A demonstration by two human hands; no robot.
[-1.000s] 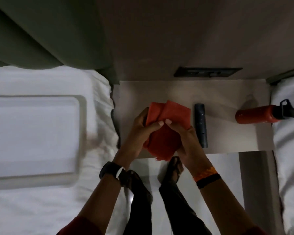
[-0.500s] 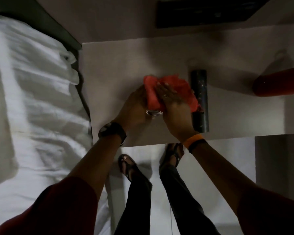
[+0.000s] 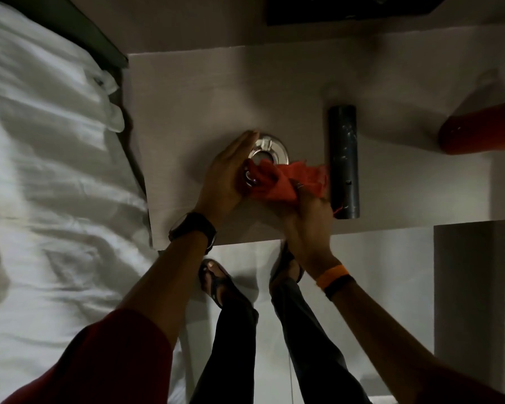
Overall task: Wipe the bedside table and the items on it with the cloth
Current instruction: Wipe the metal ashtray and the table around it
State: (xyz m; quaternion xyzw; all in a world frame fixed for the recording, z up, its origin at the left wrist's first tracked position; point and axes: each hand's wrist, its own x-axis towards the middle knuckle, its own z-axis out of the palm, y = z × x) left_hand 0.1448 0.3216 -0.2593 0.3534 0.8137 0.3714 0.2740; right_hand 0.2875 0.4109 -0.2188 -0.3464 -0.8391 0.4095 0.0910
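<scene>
A pale bedside table fills the middle of the view. On it stands a clear glass ashtray. My left hand wraps around its left side and holds it. My right hand is closed on a bunched red cloth and presses it against the ashtray's near right rim. A dark cylindrical object lies lengthwise just right of the cloth. A red bottle lies on its side at the table's right, cut off by the frame edge.
A bed with rumpled white sheets borders the table on the left. A dark panel sits on the wall behind the table. My feet in sandals stand on the pale floor below the front edge.
The cloth has slid off the top of the ashtray toward the near right, so the glass now shows. My left hand has shifted up along the ashtray's left side.
</scene>
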